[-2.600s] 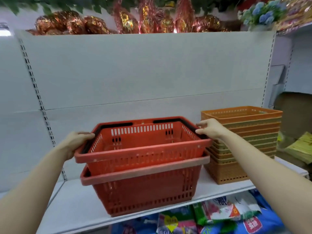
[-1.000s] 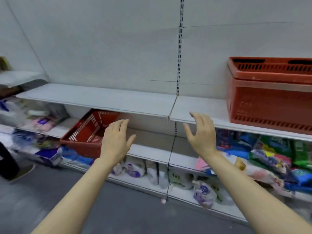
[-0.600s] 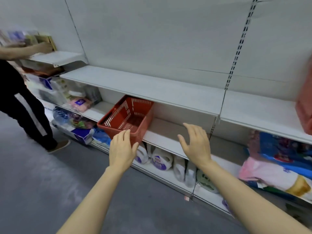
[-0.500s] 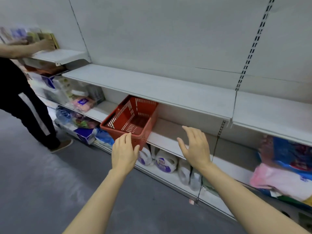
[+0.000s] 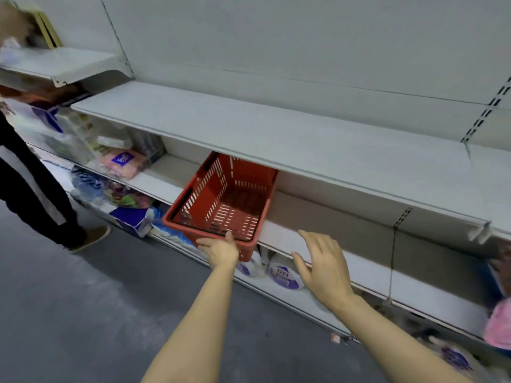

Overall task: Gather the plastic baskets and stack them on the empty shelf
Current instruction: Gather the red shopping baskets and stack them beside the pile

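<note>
The left hand (image 5: 221, 251) is gripping the red basket's (image 5: 226, 200) near rim — likely to pull it off the lower shelf (image 5: 359, 268) — while the right hand (image 5: 322, 265) is hovering beside it, fingers spread, holding nothing.

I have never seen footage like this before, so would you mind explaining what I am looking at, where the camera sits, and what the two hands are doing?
There is no machine here: a camera worn on a person's head looks forward and down, so the two bare arms are that person's own. They face white shop shelving. A red plastic basket sits tilted on a lower shelf, its front edge overhanging. The left hand grips the basket's near rim, thumb on top. The right hand is open beside it, fingers spread, touching nothing. The long upper shelf is bare. Packaged goods lie on the shelves below. At the far left another person stands by the shelves.
</note>
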